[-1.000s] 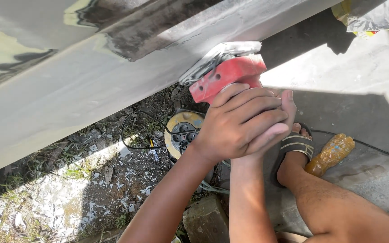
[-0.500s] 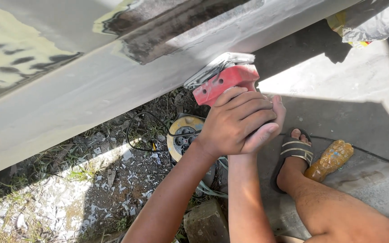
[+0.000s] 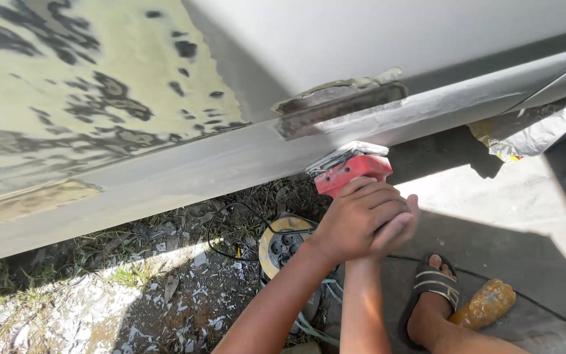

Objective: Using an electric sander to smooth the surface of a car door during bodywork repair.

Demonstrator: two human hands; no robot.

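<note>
Both my hands grip a red power sander point(image 3: 350, 172), its pad pressed up against the lower sill of a grey car body panel point(image 3: 185, 164). My left hand point(image 3: 355, 219) wraps over the top of the tool. My right hand point(image 3: 399, 226) is tucked under and behind it, mostly hidden by the left. The panel above shows patches of yellowish filler with dark spots point(image 3: 80, 92) and a chipped strip of filler point(image 3: 339, 101) right over the sander.
A yellow cable reel with sockets point(image 3: 283, 242) lies on the littered ground under the sill, a black cord looping from it. My sandalled foot point(image 3: 435, 288) rests on the concrete beside an orange plastic bottle point(image 3: 485, 303). Masking paper point(image 3: 532, 128) hangs at right.
The view has tilted up, showing more of the panel. My hands and the sander stay pressed on the sill, shifted only slightly along it.
</note>
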